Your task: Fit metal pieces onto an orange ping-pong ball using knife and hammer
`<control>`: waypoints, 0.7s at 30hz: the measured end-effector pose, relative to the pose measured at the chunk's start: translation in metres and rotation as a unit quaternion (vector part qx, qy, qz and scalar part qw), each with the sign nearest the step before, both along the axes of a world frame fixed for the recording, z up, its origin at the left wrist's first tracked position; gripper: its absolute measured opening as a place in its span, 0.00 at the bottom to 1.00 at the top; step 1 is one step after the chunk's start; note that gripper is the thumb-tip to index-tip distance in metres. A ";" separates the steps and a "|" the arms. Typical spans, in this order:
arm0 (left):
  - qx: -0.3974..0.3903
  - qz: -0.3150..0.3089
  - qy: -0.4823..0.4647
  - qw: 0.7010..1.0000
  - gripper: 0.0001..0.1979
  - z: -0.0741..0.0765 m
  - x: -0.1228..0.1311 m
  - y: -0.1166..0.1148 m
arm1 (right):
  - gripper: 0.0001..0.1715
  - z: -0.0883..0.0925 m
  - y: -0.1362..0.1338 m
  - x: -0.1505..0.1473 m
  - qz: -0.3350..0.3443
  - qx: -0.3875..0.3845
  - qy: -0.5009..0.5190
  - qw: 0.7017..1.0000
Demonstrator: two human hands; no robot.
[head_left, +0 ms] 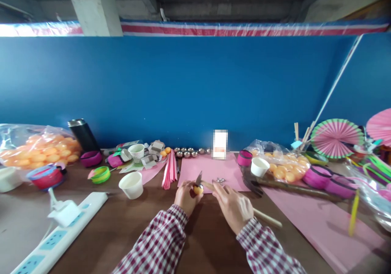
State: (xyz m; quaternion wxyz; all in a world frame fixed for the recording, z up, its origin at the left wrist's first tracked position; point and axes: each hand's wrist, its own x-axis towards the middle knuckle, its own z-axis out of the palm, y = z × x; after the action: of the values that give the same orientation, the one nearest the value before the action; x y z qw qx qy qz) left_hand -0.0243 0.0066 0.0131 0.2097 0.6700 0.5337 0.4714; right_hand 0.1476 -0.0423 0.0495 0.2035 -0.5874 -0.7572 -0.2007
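My left hand (185, 197) is closed around a small orange plastic ball (198, 190), partly covered by the fingers. In my right hand (234, 207) is a small hammer with a pale wooden handle (269, 217), which runs under the palm and out past the wrist. Its pointed metal head (199, 179) is right at the orange ball; whether they touch, I cannot tell. Just beyond my hands lies a pink sheet (195, 168) bearing a little pile of small metal pieces (220, 180). Several shiny metal balls (191, 152) line its far edge.
A larger hammer (293, 188) lies at right, near a white cup (260, 166) and a bag of orange balls (284, 168). Left are another white cup (131, 185), folded pink strips (170, 170), a power strip (65, 229) and a dark flask (82, 135). A blue panel (189, 86) stands behind.
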 end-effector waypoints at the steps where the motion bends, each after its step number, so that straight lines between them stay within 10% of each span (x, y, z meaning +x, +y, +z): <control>1: 0.002 0.007 -0.002 1.000 0.12 0.000 0.000 0.000 | 0.20 -0.001 0.000 -0.001 -0.003 0.002 0.004 1.000; 21: -0.078 -0.013 -0.188 0.979 0.18 -0.004 0.003 0.004 | 0.19 0.001 0.001 0.002 -0.021 -0.002 0.033 0.999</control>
State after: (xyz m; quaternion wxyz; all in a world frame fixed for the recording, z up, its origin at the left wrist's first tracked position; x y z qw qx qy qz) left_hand -0.0213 0.0103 0.0088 0.3640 0.5580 0.5107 0.5435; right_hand 0.1497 -0.0415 0.0510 0.2230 -0.6098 -0.7378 -0.1844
